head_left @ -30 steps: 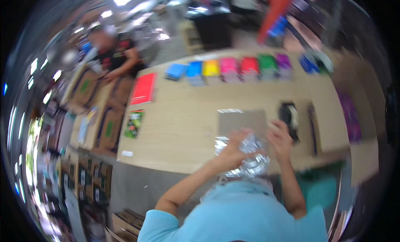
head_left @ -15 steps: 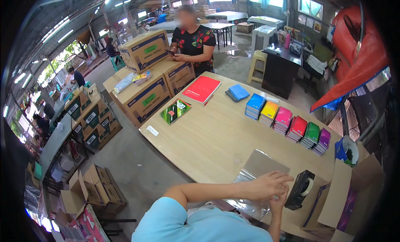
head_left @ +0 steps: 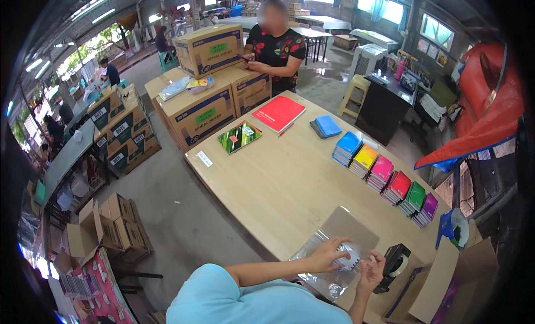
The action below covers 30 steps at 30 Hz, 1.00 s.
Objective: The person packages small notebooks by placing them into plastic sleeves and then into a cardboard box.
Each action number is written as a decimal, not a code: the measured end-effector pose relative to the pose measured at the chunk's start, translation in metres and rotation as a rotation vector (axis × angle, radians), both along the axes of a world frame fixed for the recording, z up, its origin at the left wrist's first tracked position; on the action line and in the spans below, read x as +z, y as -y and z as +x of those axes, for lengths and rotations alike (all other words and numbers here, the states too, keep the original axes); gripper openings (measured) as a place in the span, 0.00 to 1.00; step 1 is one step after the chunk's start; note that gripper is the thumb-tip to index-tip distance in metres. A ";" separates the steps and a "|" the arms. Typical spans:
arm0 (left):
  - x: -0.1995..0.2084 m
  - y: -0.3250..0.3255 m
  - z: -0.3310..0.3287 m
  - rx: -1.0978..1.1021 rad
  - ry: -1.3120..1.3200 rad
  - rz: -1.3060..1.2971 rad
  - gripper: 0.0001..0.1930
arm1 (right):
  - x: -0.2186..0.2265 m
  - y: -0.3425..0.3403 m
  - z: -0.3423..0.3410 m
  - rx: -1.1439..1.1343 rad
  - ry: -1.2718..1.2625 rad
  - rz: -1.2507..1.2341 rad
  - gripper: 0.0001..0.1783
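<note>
On the near part of the table a stack of clear plastic bags [head_left: 313, 250] lies beneath my hands, with a smooth transparent sheet end [head_left: 350, 226] stretching past them. A pale piece with a dark toothed edge [head_left: 350, 258] shows between the hands; its kind is unclear. My left hand [head_left: 327, 256] is over the plastic, fingers spread and curved beside that piece. To its right, my right hand [head_left: 372, 270] is raised with bent fingers closed together; anything pinched in them is too small to make out. A black tape dispenser [head_left: 393, 266] with a roll stands just right of it.
Stacked small notebooks [head_left: 381, 172] in several colours line the table's right side. Blue packs [head_left: 325, 127], a red notebook [head_left: 278, 113] and a green notebook [head_left: 239, 137] lie farther off. An open carton [head_left: 432, 279] stands at right. Beyond large boxes [head_left: 202, 117], a person [head_left: 275, 45] holds a phone.
My hands, together over the plastic before, have moved apart. The left has drawn left and its fingers have spread, uncovering the pale piece. The head view has shifted slightly.
</note>
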State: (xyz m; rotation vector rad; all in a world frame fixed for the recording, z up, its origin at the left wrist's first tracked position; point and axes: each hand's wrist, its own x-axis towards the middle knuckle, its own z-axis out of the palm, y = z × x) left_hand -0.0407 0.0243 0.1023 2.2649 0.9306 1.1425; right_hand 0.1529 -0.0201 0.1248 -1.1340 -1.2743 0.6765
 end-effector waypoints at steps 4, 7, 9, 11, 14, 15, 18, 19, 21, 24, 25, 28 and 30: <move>0.011 0.000 0.005 -0.028 0.031 0.040 0.09 | -0.016 0.008 0.025 -0.052 -0.031 -0.027 0.13; 0.028 0.001 0.007 -0.151 0.008 -0.313 0.10 | -0.025 0.012 0.023 -0.034 0.342 -0.056 0.18; 0.030 0.002 0.009 -0.196 0.125 -0.300 0.13 | -0.028 0.018 0.005 -0.035 0.575 -0.023 0.19; 0.031 0.001 0.007 -0.246 0.238 -0.286 0.16 | -0.037 0.010 -0.003 -0.037 0.505 0.073 0.16; 0.018 -0.001 -0.009 -0.155 0.385 -0.178 0.22 | -0.024 0.000 -0.004 -0.066 0.162 0.150 0.11; 0.005 -0.003 -0.016 -0.104 0.164 -0.109 0.23 | -0.020 0.001 -0.002 -0.075 0.023 0.134 0.10; -0.008 -0.002 -0.015 -0.066 -0.121 -0.006 0.21 | -0.018 0.005 0.021 -0.107 0.029 0.080 0.11; -0.009 -0.003 -0.011 -0.076 -0.181 0.039 0.16 | -0.022 0.008 0.023 -0.134 -0.004 0.046 0.16; -0.007 -0.004 -0.003 -0.093 -0.212 0.019 0.13 | -0.033 0.017 0.033 -0.076 0.178 -0.008 0.18; 0.003 -0.008 0.005 -0.131 -0.218 -0.034 0.09 | -0.032 0.025 0.022 0.006 0.530 -0.116 0.23; 0.008 -0.008 0.005 -0.151 -0.197 -0.066 0.08 | -0.027 0.025 0.006 -0.016 0.593 -0.049 0.21; 0.022 -0.003 0.007 -0.183 -0.084 -0.155 0.11 | -0.043 0.020 -0.010 -0.078 0.612 0.018 0.17; 0.035 0.002 0.004 -0.148 0.088 -0.151 0.14 | -0.050 0.018 -0.011 -0.117 0.565 0.020 0.14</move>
